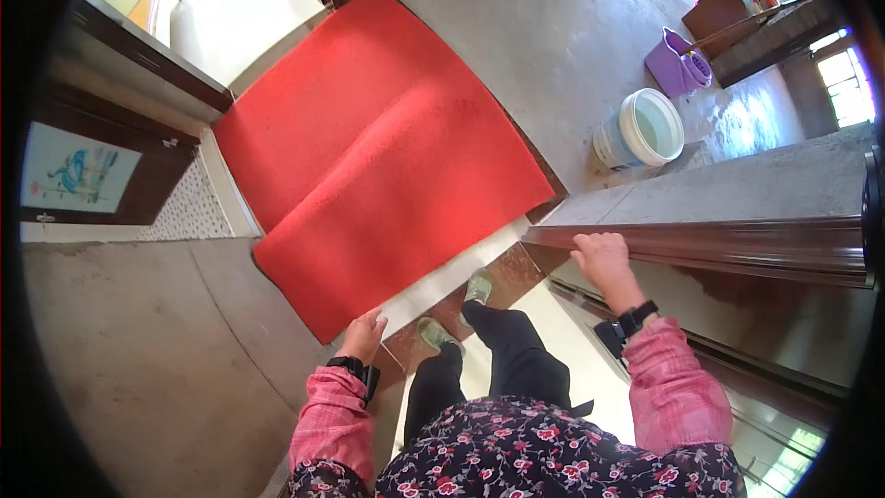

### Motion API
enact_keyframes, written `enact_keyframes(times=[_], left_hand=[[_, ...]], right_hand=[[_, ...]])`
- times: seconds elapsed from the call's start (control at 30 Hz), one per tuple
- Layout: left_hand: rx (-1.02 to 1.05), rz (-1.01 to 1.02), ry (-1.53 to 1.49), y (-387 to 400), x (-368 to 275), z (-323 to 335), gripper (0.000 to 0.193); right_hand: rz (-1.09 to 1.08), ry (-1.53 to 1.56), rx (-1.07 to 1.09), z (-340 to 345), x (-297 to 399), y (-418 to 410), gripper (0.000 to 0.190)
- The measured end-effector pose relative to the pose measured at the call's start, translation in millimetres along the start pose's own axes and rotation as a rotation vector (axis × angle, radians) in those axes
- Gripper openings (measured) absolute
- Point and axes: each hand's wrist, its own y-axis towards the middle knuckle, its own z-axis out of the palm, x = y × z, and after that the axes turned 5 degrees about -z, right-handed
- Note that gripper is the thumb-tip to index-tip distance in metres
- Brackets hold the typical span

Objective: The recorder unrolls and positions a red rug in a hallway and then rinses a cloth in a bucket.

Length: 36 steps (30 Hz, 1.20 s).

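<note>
A red carpet [373, 159] covers the floor before me, with a raised fold running diagonally across it. My left hand [363, 337] is beside its near edge, close to the near left corner. Whether the fingers touch the carpet is not clear. My right hand [603, 259], fingers curled, overlaps the dark wooden door frame [726, 242] in this view. I cannot tell if it grips the wood. Both wrists wear black straps. My shoes [478, 285] stand on the brown threshold tiles [511, 273], just short of the carpet.
Ahead on the right, a white bucket [626, 131] holding liquid stands on the concrete floor [511, 34]. Beyond it is a purple mop bucket [671, 66] with a stick leaning over it. A brown door [90, 159] with a picture panel is at left. A bright doorway [242, 7] lies beyond the carpet.
</note>
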Motion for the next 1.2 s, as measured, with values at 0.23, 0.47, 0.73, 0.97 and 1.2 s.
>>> enact_keyframes(times=[0.23, 0.47, 0.73, 0.97, 1.2], left_hand=[[0.054, -0.090, -0.121, 16.7, 72.5, 123.1, 0.040], [-0.011, -0.344, -0.339, 137.6, 189.2, 274.8, 0.034], [-0.218, -0.303, 0.197, 310.5, 330.7, 358.8, 0.067], [-0.206, -0.396, 0.286, 389.2, 325.3, 371.6, 0.091], [-0.310, -0.352, 0.721, 343.1, 341.0, 373.0, 0.104]], right_hand=[[0.182, 0.399, 0.401, 197.2, 79.7, 50.5, 0.023], [0.247, 0.629, 0.467, 519.6, 80.3, 124.3, 0.035], [1.019, 0.905, 0.046, 762.9, 53.0, 237.9, 0.056], [1.547, 1.783, -0.210, 751.4, 66.3, 271.8, 0.046], [1.002, 1.693, -0.061, 645.9, 49.3, 251.3, 0.039]])
